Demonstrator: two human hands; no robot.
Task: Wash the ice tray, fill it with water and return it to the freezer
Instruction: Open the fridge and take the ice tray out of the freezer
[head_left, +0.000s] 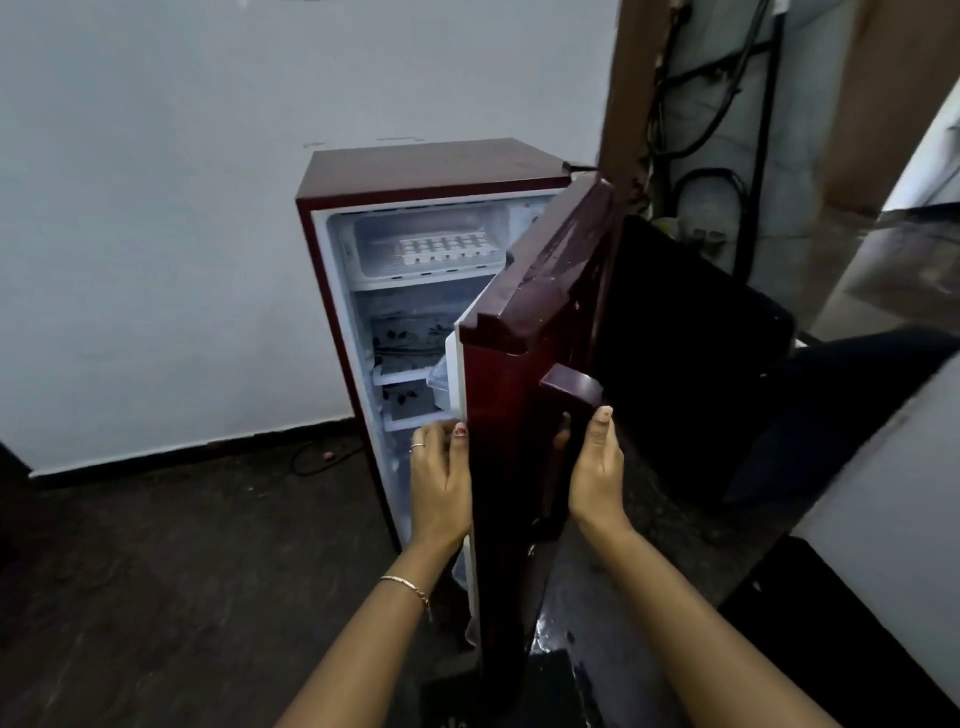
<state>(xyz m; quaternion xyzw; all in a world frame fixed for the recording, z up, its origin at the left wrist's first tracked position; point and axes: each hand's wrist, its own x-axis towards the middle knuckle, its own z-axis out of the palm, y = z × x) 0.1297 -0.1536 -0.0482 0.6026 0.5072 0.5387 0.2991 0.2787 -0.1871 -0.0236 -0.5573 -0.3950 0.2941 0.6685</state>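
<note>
A dark red single-door fridge (431, 166) stands against the white wall with its door (524, 374) swung partly open toward me. Inside the freezer compartment at the top lies the white ice tray (447, 248), flat on the freezer floor. My left hand (441, 478) grips the door's inner edge, thumb on the front face. My right hand (597, 467) holds the door handle (569, 387) from the outside, its fingers hidden behind it. Below the freezer, white shelves with a leaf pattern show.
A black box-like object (691, 353) stands right of the fridge, close behind the open door. Cables hang on the wall at upper right (701, 119). A light counter edge (883, 493) runs along the right. The floor is dark, with a cable lying near the wall (317, 462).
</note>
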